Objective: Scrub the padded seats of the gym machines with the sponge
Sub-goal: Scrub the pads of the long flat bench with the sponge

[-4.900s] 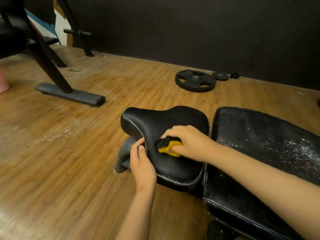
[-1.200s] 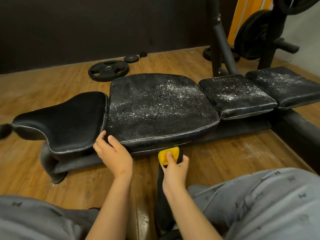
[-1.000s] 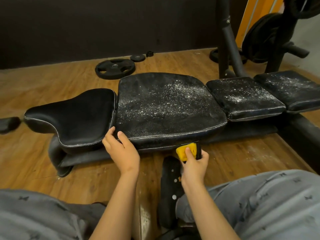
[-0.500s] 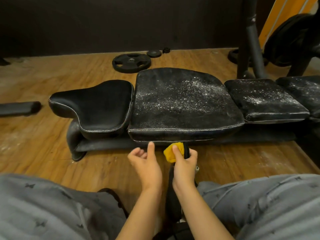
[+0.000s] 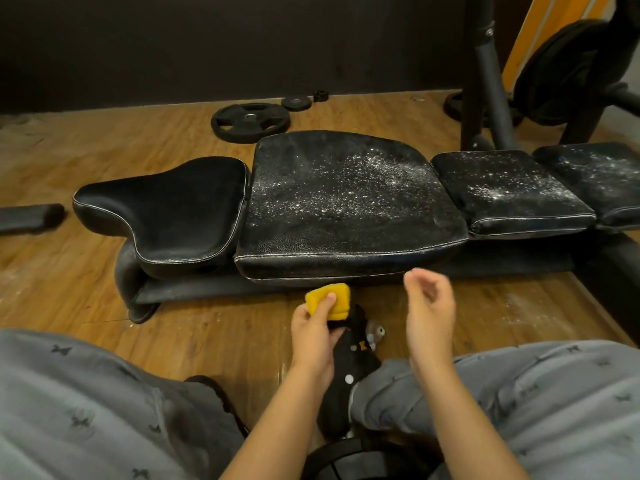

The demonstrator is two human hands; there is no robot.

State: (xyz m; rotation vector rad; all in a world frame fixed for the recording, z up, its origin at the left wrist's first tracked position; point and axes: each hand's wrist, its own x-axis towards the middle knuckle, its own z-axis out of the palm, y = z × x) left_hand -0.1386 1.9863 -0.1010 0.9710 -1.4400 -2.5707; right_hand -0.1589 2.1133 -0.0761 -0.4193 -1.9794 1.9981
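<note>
At lower centre the left hand [image 5: 311,336] pinches the yellow sponge [image 5: 329,301]; the right hand [image 5: 429,308] hangs beside it, fingers loosely curled, empty. Just beyond, the middle pad [image 5: 346,202] is speckled white, the saddle seat [image 5: 166,209] to its left clean, a weight plate [image 5: 251,123] on the wood floor [image 5: 104,140] behind.

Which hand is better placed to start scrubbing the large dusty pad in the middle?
The left hand. It holds the yellow sponge just before the front edge of the dusty middle pad. The right hand is as near, but its loosely curled fingers hold nothing.
</note>
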